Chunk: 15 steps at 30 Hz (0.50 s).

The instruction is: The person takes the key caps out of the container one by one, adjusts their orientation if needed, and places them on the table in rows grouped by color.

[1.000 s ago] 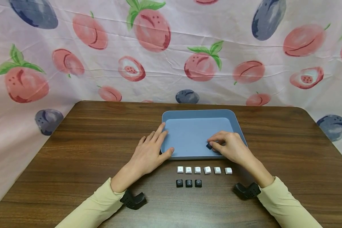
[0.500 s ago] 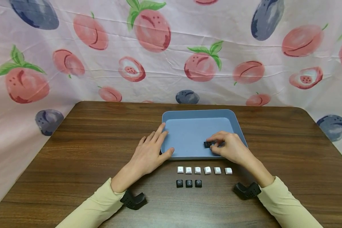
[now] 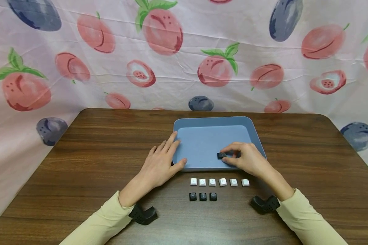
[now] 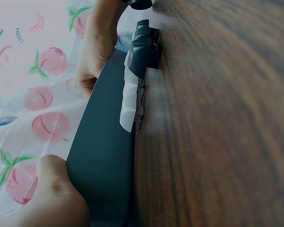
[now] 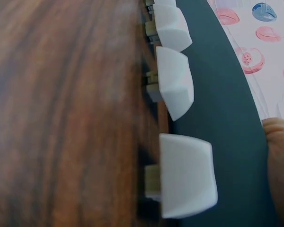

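My right hand (image 3: pixel 248 157) is over the right part of a shallow blue tray (image 3: pixel 199 144), pinching a black keycap (image 3: pixel 220 156) between thumb and fingers. Whether that keycap touches the tray floor I cannot tell. At the tray's left side, my left hand (image 3: pixel 160 164) rests on the rim with its fingers fairly straight. In the left wrist view, the left thumb (image 4: pixel 56 187) lies along the tray's front wall (image 4: pixel 102 151). The right wrist view catches only a bit of the right hand (image 5: pixel 280 165); the pinched keycap is hidden there.
In front of the tray, a row of several white keycaps (image 3: pixel 212 182) stands on the wooden table (image 3: pixel 116 143). Nearer the person are three black keycaps (image 3: pixel 203 196). Small brownish parts (image 5: pixel 152 182) show beneath the white ones. A fruit-print cloth (image 3: pixel 171 68) hangs behind.
The right hand's pinched black keycap has shifted slightly left and turned, so more of its top shows. The left hand has stayed on the tray rim.
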Tool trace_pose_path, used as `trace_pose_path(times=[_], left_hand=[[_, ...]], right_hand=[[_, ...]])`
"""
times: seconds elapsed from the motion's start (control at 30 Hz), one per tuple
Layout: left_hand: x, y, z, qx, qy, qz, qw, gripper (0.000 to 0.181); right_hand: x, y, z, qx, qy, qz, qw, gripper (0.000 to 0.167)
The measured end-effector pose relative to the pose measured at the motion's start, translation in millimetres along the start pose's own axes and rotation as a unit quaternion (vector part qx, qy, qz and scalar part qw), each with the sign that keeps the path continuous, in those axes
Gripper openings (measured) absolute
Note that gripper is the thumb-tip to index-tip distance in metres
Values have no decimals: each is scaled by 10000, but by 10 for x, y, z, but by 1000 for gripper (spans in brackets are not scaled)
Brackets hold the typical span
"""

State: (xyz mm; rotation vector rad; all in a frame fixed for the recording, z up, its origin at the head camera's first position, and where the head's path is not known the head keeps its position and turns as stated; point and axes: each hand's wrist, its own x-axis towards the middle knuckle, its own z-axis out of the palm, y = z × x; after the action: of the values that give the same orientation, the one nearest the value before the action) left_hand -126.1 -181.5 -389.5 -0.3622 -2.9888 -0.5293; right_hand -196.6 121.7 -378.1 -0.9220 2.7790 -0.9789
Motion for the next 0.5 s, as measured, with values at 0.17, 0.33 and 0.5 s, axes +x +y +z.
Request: trace_pose_path(times=[0.17, 0.33, 0.5], left_hand=[[-2, 1, -3, 6, -22, 3, 10000, 74], [-4, 4, -6, 29, -40, -40, 10000, 75], [-4, 3, -6, 101, -20, -63, 9999, 75]], right_hand=[[2, 8, 17, -74, 285, -181, 9994, 22], [-19, 39, 34, 31, 885, -919, 9918, 21], [-53, 55, 36, 222, 1277, -1857, 9740, 28]])
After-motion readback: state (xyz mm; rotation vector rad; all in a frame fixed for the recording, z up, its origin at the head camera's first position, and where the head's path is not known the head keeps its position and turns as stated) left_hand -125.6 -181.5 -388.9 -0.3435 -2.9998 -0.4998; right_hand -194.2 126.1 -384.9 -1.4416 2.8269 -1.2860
